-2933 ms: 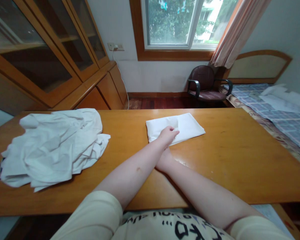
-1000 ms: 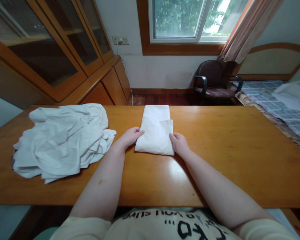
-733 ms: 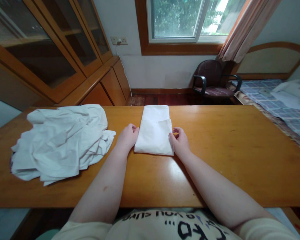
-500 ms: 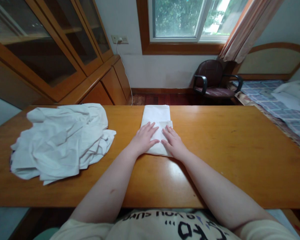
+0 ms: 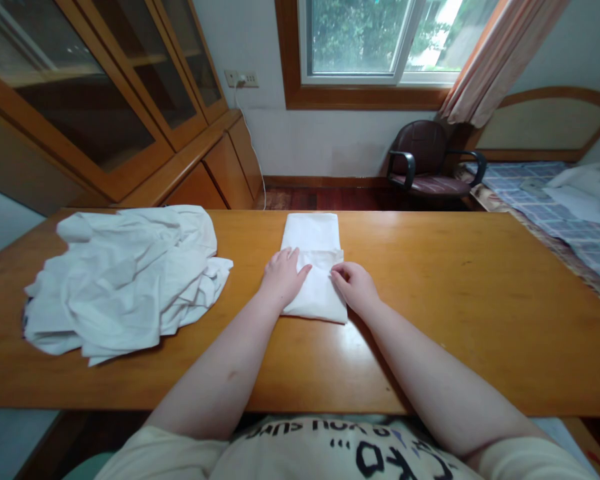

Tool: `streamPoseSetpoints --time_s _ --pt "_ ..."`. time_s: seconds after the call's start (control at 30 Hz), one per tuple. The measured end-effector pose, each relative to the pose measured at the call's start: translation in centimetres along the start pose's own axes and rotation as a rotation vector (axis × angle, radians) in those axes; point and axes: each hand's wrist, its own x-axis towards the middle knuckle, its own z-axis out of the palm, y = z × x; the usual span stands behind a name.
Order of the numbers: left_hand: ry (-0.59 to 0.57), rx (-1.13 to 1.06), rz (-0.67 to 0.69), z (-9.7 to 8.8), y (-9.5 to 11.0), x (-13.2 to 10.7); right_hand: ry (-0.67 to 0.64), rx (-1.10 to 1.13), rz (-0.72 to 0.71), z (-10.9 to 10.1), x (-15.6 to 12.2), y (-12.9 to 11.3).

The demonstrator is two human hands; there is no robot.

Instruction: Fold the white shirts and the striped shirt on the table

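Note:
A folded white cloth [image 5: 312, 235] lies lengthwise in the middle of the wooden table [image 5: 455, 300], its near half doubled over. My left hand [image 5: 283, 276] rests flat on the cloth's left side with the fingers stretched out. At the cloth's right edge my right hand [image 5: 355, 285] has its fingers curled, pressing on the fold. Neither hand lifts the cloth.
A crumpled heap of white cloths [image 5: 123, 277] covers the table's left part. Behind the table stand a wooden glass-door cabinet [image 5: 105, 100], a dark armchair [image 5: 430, 160] under the window, and a bed [image 5: 560, 213] with white linen at the right.
The cloth was turned from crosswise to lengthwise and folded over. Both hands then went from its side edges onto its top and have slid apart; the right fingers have curled.

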Motion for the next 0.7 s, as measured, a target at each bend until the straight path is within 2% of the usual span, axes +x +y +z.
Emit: streamPoseSetpoints --time_s 0.03,0.1,0.2,0.33,0.5,0.6,0.7 --pt "0.01 -0.006 -0.058 0.2 -0.1 0.1 0.043 0.0 0.003 0.1 0.0 0.1" --pt "-0.041 -0.04 -0.135 0.5 -0.4 0.3 0.1 0.002 0.016 0.4 0.0 0.4" --pt "-0.114 -0.116 -0.158 0.4 -0.7 0.3 0.091 0.044 0.077 0.8 0.1 0.8" --pt "-0.048 -0.237 -0.147 -0.5 -1.2 0.5 0.091 0.141 0.077 1.0 0.3 1.3" --pt "-0.008 -0.379 -0.291 -1.1 -2.6 1.4 0.177 0.282 0.119 0.7 0.6 1.6" --pt "0.021 -0.301 -0.247 -1.0 -2.9 1.5 0.228 0.191 0.089 0.3 0.4 1.2" --pt "0.125 -0.135 -0.082 -1.1 -2.1 1.0 0.176 0.065 -0.054 -0.1 0.0 0.5"
